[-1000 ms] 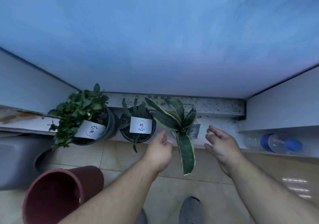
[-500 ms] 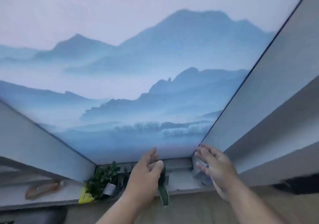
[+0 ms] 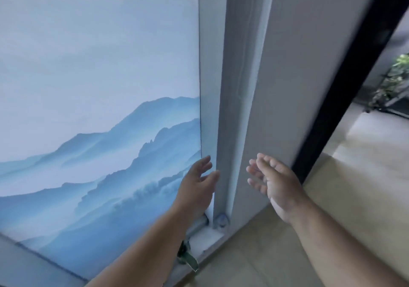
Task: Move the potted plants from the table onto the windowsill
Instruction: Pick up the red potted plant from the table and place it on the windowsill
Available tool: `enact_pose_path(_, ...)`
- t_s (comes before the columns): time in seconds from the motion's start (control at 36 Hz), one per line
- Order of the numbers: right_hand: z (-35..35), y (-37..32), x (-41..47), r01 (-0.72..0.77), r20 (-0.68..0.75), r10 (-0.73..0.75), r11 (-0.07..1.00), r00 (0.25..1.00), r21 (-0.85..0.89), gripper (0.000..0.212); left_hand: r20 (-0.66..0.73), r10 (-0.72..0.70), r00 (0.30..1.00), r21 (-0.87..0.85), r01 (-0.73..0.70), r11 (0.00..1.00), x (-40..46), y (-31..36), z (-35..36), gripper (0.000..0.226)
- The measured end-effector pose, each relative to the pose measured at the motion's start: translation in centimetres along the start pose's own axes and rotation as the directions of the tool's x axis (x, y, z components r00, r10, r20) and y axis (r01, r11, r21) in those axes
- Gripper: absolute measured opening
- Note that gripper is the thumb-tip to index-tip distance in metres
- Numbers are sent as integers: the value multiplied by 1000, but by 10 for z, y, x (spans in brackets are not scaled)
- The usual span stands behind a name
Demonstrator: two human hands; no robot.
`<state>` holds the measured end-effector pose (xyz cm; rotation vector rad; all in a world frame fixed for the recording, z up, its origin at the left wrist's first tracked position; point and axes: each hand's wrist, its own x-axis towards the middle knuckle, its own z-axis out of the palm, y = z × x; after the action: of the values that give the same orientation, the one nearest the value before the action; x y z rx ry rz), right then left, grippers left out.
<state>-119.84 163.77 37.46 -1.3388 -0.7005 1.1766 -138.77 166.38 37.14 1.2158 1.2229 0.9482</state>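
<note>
My left hand (image 3: 195,185) and my right hand (image 3: 273,181) are both raised in front of me, fingers spread, holding nothing. Under my left forearm only a green leaf tip of one potted plant (image 3: 188,259) shows, on the white windowsill (image 3: 205,238) at the foot of the window. The other pots are hidden behind my arm or out of view. The table is not in view.
A roller blind printed with blue mountains (image 3: 99,109) covers the window at left. A white window frame and wall column (image 3: 254,87) rise between my hands. A dark door frame (image 3: 345,87) at right opens onto beige floor (image 3: 365,154) and distant greenery (image 3: 396,80).
The view has swung up and to the right, away from the three pots on the sill. Both hands have pulled back from the striped-leaf plant and stay empty.
</note>
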Motion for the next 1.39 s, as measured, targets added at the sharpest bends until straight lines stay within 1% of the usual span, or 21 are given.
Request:
enact_pose_path(0.06,-24,0,-26,9,-90,-7,1000,996,30,43,66,-6,998,-13,7,1000,-10,-1,24,45)
enact_pose_path(0.08,-29,0,-33,11,-111,-8,1000,994,27,42,80,-2,997,-23,4,1000,-13,-2,30,45)
enact_pose_path(0.19,-84,-1,-80,43,-275,-39,999,961,11,44,231,5,973,-10,-3,1000,-39,-10,81,46)
enact_pose_path(0.25,-111,-3,-102,60,-357,-57,998,932,-2,44,310,11,951,-7,-9,1000,-53,-14,105,48)
enact_pose_path(0.31,-137,-9,-128,85,-427,-75,996,901,6,38,391,15,920,28,-28,999,-68,-16,131,49)
enact_pose_path(0.36,-163,-14,-156,104,-492,-83,995,867,14,23,476,25,879,48,-55,997,-88,-13,157,50)
enact_pose_path(0.42,-196,-18,-195,138,-565,-102,990,819,20,20,561,40,827,58,-88,994,-115,-8,196,51)
enact_pose_path(0.44,-197,-21,-198,147,-566,-109,989,817,23,17,560,53,827,48,-96,994,-115,-8,199,51)
enact_pose_path(0.53,-243,-21,-251,206,-666,-118,977,737,56,21,663,66,746,54,-135,989,-156,-6,251,53)
enact_pose_path(0.69,-337,-4,-356,278,-809,-78,955,582,108,28,803,63,593,53,-176,983,-250,-17,343,53)
enact_pose_path(0.78,-384,8,-414,327,-864,-53,936,501,132,19,841,35,539,64,-164,984,-307,-26,389,49)
enact_pose_path(0.83,-415,19,-453,360,-895,-36,922,444,142,23,864,19,502,67,-152,986,-344,-32,418,44)
enact_pose_path(0.89,-448,28,-502,393,-929,-14,908,369,143,29,891,16,454,65,-162,985,-389,-40,451,42)
enact_pose_path(0.97,-489,40,-570,430,-960,3,894,280,128,27,926,7,378,61,-168,984,-450,-50,494,47)
enact_pose_path(1.06,-522,51,-639,450,-983,20,887,184,102,32,956,-12,293,65,-171,983,-515,-57,532,48)
enact_pose_path(1.08,-529,54,-652,452,-986,19,887,167,94,34,963,-16,270,64,-170,983,-528,-58,539,48)
enact_pose_path(1.14,-548,64,-692,461,-994,33,884,107,79,39,978,-21,206,59,-179,982,-567,-63,562,46)
enact_pose_path(1.22,-572,78,-742,464,-998,57,883,38,68,54,990,-46,136,74,-210,975,-618,-70,593,44)
enact_pose_path(1.28,-580,84,-757,465,-998,62,883,23,65,55,993,-52,109,73,-205,976,-636,-72,603,42)
enact_pose_path(1.31,-589,89,-773,470,-997,73,880,-8,61,55,995,-61,77,76,-211,975,-654,-76,616,42)
enact_pose_path(1.39,-607,100,-800,458,-994,90,888,-65,50,53,997,-73,13,74,-247,966,-688,-85,641,39)
